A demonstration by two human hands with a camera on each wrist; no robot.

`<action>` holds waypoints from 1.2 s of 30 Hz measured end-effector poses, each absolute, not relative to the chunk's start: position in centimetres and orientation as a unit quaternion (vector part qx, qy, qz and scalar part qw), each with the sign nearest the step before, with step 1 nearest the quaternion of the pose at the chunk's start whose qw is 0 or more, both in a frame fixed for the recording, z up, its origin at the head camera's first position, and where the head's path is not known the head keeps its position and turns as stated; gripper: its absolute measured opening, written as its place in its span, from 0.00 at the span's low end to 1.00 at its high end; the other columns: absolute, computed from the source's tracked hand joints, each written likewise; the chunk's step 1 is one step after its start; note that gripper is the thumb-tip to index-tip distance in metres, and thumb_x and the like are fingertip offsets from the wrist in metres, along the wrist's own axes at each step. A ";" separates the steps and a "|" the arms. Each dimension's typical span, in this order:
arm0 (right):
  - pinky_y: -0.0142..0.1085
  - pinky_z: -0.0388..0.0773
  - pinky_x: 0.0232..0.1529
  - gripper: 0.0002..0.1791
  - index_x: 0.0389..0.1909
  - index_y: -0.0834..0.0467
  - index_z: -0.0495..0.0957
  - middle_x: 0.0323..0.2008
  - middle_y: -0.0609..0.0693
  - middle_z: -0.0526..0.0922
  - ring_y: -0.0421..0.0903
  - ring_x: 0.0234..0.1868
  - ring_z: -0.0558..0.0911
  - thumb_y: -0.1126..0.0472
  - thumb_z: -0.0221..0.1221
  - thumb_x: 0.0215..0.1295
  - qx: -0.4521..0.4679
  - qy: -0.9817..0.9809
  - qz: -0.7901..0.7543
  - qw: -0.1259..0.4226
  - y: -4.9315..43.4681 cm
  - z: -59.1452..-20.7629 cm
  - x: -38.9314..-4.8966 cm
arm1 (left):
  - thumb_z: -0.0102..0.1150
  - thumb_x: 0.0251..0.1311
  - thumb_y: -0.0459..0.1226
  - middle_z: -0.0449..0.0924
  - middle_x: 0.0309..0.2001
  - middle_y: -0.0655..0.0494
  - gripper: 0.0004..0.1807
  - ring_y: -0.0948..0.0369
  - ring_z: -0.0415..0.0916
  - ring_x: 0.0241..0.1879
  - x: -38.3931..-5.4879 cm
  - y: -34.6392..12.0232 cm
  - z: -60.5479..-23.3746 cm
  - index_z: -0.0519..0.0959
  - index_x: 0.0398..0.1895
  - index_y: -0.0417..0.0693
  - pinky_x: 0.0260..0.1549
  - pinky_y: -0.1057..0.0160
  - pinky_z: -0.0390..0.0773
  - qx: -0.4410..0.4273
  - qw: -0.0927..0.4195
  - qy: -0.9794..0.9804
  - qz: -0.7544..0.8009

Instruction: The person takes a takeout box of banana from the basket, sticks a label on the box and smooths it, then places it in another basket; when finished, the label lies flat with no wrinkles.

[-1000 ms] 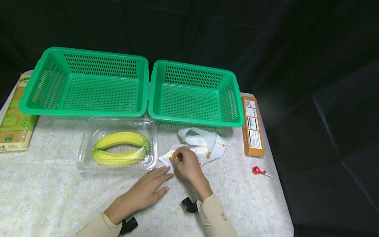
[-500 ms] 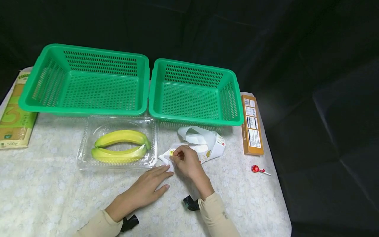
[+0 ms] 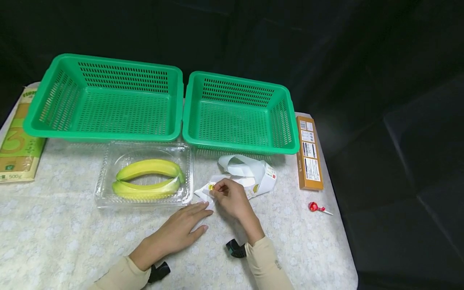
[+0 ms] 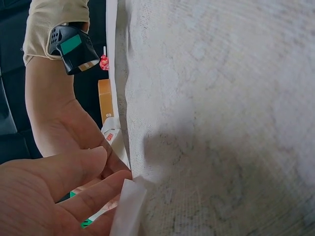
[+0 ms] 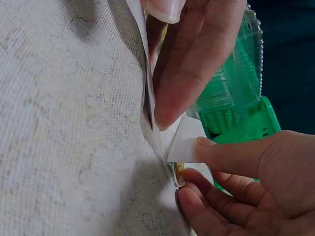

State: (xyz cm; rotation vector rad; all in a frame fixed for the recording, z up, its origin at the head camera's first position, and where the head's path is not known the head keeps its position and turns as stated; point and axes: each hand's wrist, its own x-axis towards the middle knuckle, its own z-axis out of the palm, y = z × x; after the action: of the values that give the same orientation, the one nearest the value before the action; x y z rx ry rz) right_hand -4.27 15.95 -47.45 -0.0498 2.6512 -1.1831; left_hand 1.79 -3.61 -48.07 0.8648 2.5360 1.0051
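A white printed strip (image 3: 266,179) lies on the table, its far part curled into a loop, with small yellow banana pictures on it. My right hand (image 3: 233,199) pinches its near end between thumb and fingers, beside a small yellow patch (image 3: 211,187). In the right wrist view a white flap (image 5: 186,142) is raised under the thumb. The left hand (image 3: 177,229) lies flat with fingers extended, its fingertips on the strip's near corner. To the left, a clear plastic clamshell box (image 3: 103,193) holds two bananas (image 3: 148,179).
Two green baskets (image 3: 239,147) stand side by side at the back. An orange box (image 3: 309,155) and a red lollipop (image 3: 313,206) lie near the right edge. A green and tan package (image 3: 16,149) is at the far left.
The right hand has shifted very slightly right while still pinching the strip. The left hand has stayed put; the whole view has tilted a little.
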 end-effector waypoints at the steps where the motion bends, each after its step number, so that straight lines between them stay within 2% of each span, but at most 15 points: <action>1: 0.36 0.83 0.44 0.05 0.32 0.57 0.82 0.34 0.51 0.86 0.42 0.36 0.83 0.60 0.67 0.64 -0.017 0.906 -0.406 0.118 16.0 -47.4 -4.3 | 0.56 0.70 0.40 0.71 0.71 0.41 0.22 0.45 0.68 0.72 1.8 -3.6 -48.0 0.77 0.64 0.43 0.69 0.40 0.68 0.298 0.140 0.877 0.348; 17: 0.38 0.83 0.46 0.04 0.33 0.57 0.80 0.36 0.52 0.87 0.43 0.39 0.85 0.62 0.66 0.66 -0.010 0.893 -0.433 0.123 16.6 -47.3 -4.4 | 0.55 0.70 0.40 0.70 0.71 0.40 0.22 0.44 0.68 0.71 1.9 -3.7 -47.8 0.76 0.65 0.43 0.68 0.40 0.68 0.294 0.139 0.878 0.350; 29: 0.45 0.84 0.53 0.06 0.37 0.59 0.78 0.41 0.57 0.87 0.51 0.47 0.86 0.59 0.62 0.70 -0.005 0.889 -0.446 0.101 17.1 -47.0 -4.5 | 0.56 0.71 0.41 0.70 0.71 0.41 0.22 0.45 0.67 0.72 1.8 -3.5 -47.9 0.76 0.65 0.44 0.69 0.40 0.68 0.294 0.145 0.877 0.352; 32: 0.45 0.83 0.52 0.07 0.39 0.59 0.77 0.40 0.57 0.87 0.50 0.46 0.86 0.59 0.61 0.71 0.004 0.889 -0.447 0.097 17.2 -47.0 -4.6 | 0.56 0.71 0.41 0.70 0.71 0.40 0.22 0.45 0.68 0.72 1.8 -3.5 -47.9 0.76 0.65 0.44 0.68 0.40 0.68 0.295 0.144 0.876 0.353; 36: 0.39 0.81 0.43 0.06 0.41 0.59 0.76 0.37 0.56 0.88 0.45 0.38 0.85 0.59 0.58 0.73 0.011 0.890 -0.446 0.094 17.5 -46.8 -4.7 | 0.56 0.70 0.40 0.71 0.70 0.40 0.22 0.45 0.69 0.71 1.8 -3.6 -48.0 0.77 0.64 0.43 0.68 0.40 0.69 0.297 0.135 0.877 0.353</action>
State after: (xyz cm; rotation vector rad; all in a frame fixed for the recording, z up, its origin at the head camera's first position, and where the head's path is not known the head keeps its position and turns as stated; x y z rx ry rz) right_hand -4.71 17.49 -46.79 0.0317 2.6401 -1.3238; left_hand 1.80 -3.58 -48.00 0.8590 2.5406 1.0219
